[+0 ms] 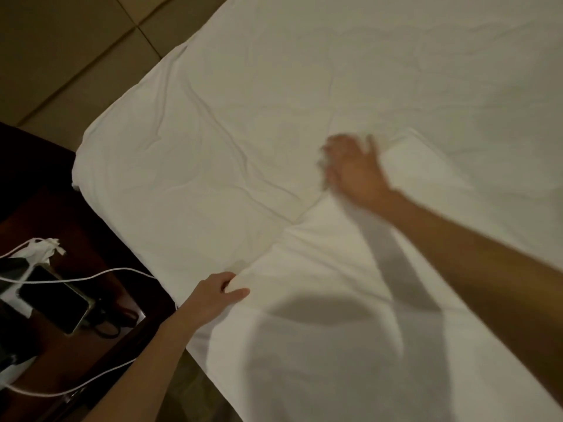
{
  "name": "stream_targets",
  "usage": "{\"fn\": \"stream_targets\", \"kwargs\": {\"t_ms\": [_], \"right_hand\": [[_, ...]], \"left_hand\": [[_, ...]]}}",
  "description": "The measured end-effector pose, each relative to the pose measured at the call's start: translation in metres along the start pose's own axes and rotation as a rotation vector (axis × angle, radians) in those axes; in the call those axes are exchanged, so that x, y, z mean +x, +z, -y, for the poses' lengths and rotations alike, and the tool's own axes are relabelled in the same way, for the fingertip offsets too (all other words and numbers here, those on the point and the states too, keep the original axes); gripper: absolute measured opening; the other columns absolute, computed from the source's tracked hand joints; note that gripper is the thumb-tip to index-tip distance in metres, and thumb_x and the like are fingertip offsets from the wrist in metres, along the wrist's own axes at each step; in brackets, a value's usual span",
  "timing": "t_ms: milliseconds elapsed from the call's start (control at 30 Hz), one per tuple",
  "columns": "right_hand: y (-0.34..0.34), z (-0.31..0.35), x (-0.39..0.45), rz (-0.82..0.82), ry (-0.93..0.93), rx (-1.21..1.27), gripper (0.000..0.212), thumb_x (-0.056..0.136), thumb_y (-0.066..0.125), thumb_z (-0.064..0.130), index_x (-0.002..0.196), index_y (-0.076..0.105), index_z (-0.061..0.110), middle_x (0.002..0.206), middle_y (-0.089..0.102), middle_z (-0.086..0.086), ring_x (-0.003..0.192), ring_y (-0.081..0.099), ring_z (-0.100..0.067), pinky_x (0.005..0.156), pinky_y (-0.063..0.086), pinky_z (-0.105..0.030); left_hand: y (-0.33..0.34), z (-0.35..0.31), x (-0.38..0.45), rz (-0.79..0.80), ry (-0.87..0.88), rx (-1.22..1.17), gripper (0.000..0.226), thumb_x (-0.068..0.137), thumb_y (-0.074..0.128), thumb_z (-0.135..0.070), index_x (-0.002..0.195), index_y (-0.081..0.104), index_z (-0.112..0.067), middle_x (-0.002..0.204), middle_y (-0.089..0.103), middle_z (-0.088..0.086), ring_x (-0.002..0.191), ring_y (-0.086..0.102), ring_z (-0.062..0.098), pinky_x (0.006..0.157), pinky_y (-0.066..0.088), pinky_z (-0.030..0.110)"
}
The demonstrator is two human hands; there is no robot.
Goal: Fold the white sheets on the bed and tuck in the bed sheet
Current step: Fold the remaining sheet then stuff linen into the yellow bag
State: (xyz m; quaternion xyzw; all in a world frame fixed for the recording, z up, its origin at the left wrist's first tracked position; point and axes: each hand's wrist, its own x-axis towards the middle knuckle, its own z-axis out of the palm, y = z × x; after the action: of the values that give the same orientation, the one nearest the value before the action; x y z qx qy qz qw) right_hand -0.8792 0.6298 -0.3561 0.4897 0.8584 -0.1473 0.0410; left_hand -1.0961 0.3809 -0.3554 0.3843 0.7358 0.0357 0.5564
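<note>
Bed [213, 141]: left hand [213, 295] pinches the top sheet [320, 284] edge; blurred right hand [355, 170], fingers unclear. Best pull both corners evenly.

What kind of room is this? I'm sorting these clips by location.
Most likely a bedroom, perhaps a hotel room. A bed with white sheets fills the view, a dark wooden bedside table holds a phone on a white cable, and the floor is tiled.
</note>
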Motion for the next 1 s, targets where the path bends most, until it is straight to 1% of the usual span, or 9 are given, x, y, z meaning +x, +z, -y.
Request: {"fn": "stream_targets", "kwargs": {"t_ms": [100,167,333,500,633,700,767,867,1000], "right_hand": [[0.052,0.062,-0.064,0.143,-0.469,-0.066,0.044,0.092,0.039,0.034,0.128,0.059,0.017,0.137,0.053,-0.005,0.133,0.041,-0.024,0.111,0.01,-0.05],[0.075,0.058,-0.083,0.259,-0.582,-0.18,0.052,0.098,0.022,0.041,0.137,0.051,0.021,0.146,0.046,-0.003,0.136,0.04,-0.023,0.112,0.011,-0.051],[0.06,-0.017,-0.043,0.254,-0.218,-0.303,0.057,0.092,0.024,0.044,0.138,0.049,0.022,0.145,0.045,-0.005,0.132,0.045,-0.026,0.108,0.02,-0.052],[0.025,-0.062,-0.013,0.239,0.061,-0.359,0.06,0.099,0.013,0.05,0.153,0.004,0.027,0.161,-0.005,-0.001,0.148,-0.006,-0.02,0.116,-0.002,-0.046],[0.02,-0.046,0.001,0.203,0.307,-0.288,0.059,0.101,0.016,0.045,0.154,0.002,0.022,0.16,-0.009,-0.006,0.147,-0.012,-0.024,0.115,-0.004,-0.055],[0.031,-0.013,-0.006,0.135,0.285,-0.18,0.065,0.096,0.01,0.049,0.153,0.006,0.019,0.16,-0.006,-0.009,0.147,-0.008,-0.028,0.11,-0.004,-0.064],[0.047,0.036,-0.029,0.125,0.104,-0.066,0.077,0.084,0.0,0.051,0.153,0.01,0.019,0.16,0.002,-0.009,0.148,0.0,-0.029,0.107,-0.001,-0.067],[0.085,0.083,-0.081,0.184,-0.224,-0.102,0.061,0.094,0.012,0.046,0.15,0.025,0.026,0.158,0.019,-0.002,0.146,0.018,-0.024,0.109,0.011,-0.064],[0.079,0.054,-0.083,0.172,-0.094,-0.171,0.056,0.097,0.016,0.041,0.148,0.031,0.026,0.156,0.026,0.001,0.144,0.023,-0.022,0.11,0.011,-0.061]], "left_hand": [[0.005,0.006,0.0,0.0,-0.003,0.113,0.017,0.09,0.064,-0.028,0.074,0.059,-0.029,0.063,0.055,-0.015,0.058,0.049,-0.002,0.053,0.037,0.009],[0.003,0.008,0.001,-0.017,-0.008,0.144,0.03,0.09,0.065,-0.026,0.064,0.051,-0.032,0.052,0.051,-0.016,0.052,0.047,-0.003,0.052,0.036,0.01],[0.0,0.015,0.0,0.01,-0.012,0.137,0.028,0.088,0.067,-0.024,0.063,0.055,-0.029,0.048,0.052,-0.016,0.045,0.048,-0.007,0.051,0.035,0.01],[-0.002,0.021,0.001,0.035,-0.025,0.136,0.029,0.089,0.066,-0.018,0.063,0.054,-0.022,0.045,0.052,-0.018,0.045,0.048,-0.006,0.051,0.035,0.011],[-0.008,0.01,0.004,0.08,-0.019,0.133,0.006,0.086,0.068,-0.017,0.091,0.066,-0.014,0.079,0.064,-0.005,0.073,0.058,0.01,0.064,0.04,0.017],[-0.007,-0.006,0.008,0.029,0.026,0.02,0.011,0.085,0.068,-0.019,0.095,0.064,-0.018,0.082,0.063,-0.006,0.076,0.058,0.011,0.068,0.042,0.021],[-0.003,-0.021,0.011,-0.028,0.066,-0.095,0.011,0.086,0.067,-0.021,0.097,0.065,-0.021,0.087,0.065,-0.006,0.083,0.061,0.013,0.072,0.043,0.023],[0.002,-0.011,0.006,-0.027,0.026,-0.029,0.013,0.088,0.065,-0.023,0.099,0.066,-0.016,0.088,0.064,-0.002,0.082,0.059,0.014,0.065,0.041,0.019],[0.002,0.028,-0.01,0.041,-0.078,0.085,0.023,0.086,0.069,-0.026,0.102,0.066,-0.01,0.085,0.062,-0.002,0.073,0.055,0.011,0.052,0.035,0.01]]}}
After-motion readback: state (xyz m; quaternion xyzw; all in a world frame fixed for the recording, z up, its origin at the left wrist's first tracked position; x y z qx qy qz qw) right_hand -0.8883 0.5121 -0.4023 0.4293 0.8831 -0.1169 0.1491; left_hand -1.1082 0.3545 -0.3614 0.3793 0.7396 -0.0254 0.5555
